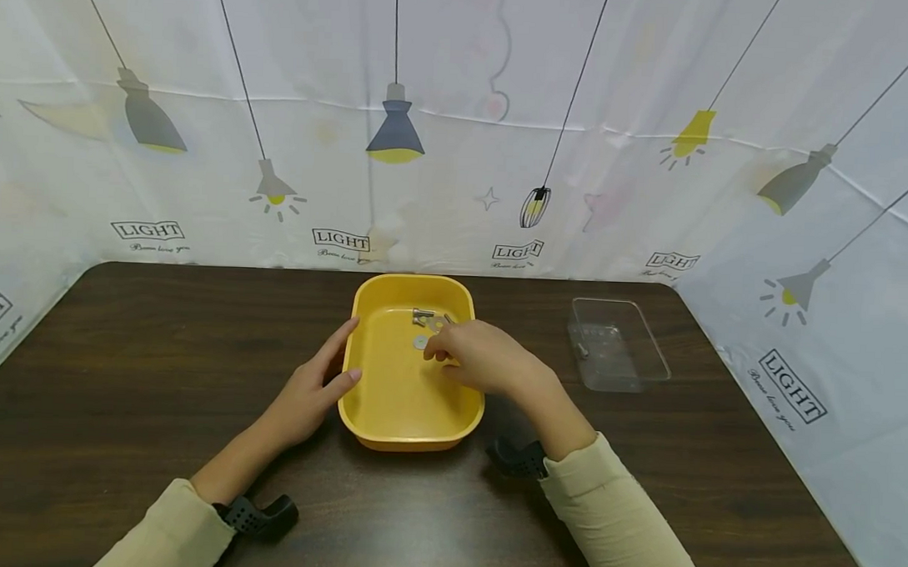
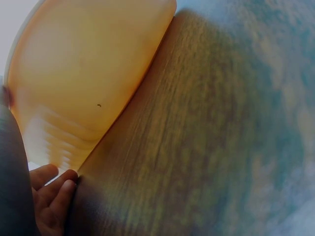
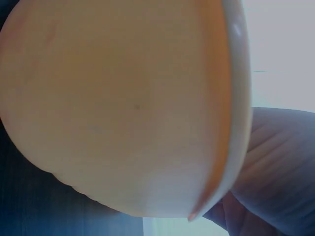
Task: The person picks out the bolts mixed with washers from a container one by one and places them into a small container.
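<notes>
A yellow rectangular tub (image 1: 405, 407) stands on the table in the head view. At its left side is my left hand (image 1: 303, 402), with the thumb and index fingertips touching the rim and the other fingers low along the outer wall in the left wrist view. My right hand (image 1: 489, 356) reaches over the tub's right rim with its fingers bent downward inside. By those fingers lie a round washer (image 1: 420, 341) and several small metal pieces, among them bolts (image 1: 421, 314). I cannot tell whether the right fingertips pinch a piece. In the right wrist view the tub's wall (image 3: 123, 108) hides the fingertips.
To the right of the tub stands a clear plastic box (image 1: 611, 382) with a small piece inside near its left wall. The dark wooden table (image 1: 158, 373) backs onto a white curtain (image 1: 457, 192) printed with lamps. A black strap (image 1: 254, 517) sits on each wrist.
</notes>
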`<action>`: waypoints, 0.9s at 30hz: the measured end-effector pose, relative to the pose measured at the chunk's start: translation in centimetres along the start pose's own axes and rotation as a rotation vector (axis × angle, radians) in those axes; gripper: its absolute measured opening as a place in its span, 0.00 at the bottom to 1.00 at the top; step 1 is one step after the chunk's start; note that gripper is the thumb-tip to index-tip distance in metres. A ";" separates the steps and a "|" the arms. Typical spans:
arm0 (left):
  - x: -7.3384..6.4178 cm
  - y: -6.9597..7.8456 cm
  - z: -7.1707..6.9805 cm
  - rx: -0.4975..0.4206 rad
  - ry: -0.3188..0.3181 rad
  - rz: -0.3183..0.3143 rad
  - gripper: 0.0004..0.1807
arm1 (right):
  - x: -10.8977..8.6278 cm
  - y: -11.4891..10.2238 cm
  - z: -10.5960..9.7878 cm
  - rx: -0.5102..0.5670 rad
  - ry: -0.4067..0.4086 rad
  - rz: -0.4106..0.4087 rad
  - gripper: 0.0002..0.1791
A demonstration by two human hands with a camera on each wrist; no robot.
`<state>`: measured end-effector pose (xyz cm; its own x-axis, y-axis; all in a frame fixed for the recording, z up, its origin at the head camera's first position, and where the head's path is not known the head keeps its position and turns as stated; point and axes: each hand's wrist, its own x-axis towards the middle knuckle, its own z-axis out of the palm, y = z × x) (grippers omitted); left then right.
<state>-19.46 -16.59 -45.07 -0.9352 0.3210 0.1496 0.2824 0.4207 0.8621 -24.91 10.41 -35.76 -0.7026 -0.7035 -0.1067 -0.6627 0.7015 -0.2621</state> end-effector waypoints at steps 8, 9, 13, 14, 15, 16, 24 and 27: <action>0.0 -0.1 0.0 0.007 0.002 0.000 0.37 | 0.3 0.1 0.4 -0.034 0.005 -0.019 0.09; 0.0 -0.1 0.0 0.007 0.003 -0.001 0.37 | 0.3 0.1 0.4 -0.035 0.005 -0.021 0.09; 0.1 -0.1 0.0 0.008 0.003 -0.006 0.37 | 0.2 -0.1 0.4 -0.009 -0.006 -0.026 0.10; 0.1 -0.1 0.0 0.010 0.003 -0.007 0.37 | 0.2 -0.1 0.3 0.008 -0.011 -0.030 0.10; 0.1 -0.1 0.0 0.012 0.003 -0.006 0.37 | 0.2 -0.2 0.3 0.026 -0.014 -0.037 0.10; 0.1 -0.1 0.0 0.012 0.003 -0.006 0.37 | 0.2 -0.2 0.3 0.045 -0.019 -0.041 0.11; 0.1 -0.2 0.0 0.012 0.004 0.000 0.37 | 0.2 -0.3 0.2 0.075 -0.023 -0.057 0.12; 0.2 -0.1 0.0 0.010 0.004 -0.002 0.37 | 0.0 -0.1 -0.1 0.083 0.004 -0.063 0.12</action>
<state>-19.62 -16.54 -45.15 -0.9365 0.3167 0.1504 0.2831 0.4300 0.8573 -24.86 10.34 -35.64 -0.6614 -0.7454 -0.0833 -0.6821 0.6440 -0.3463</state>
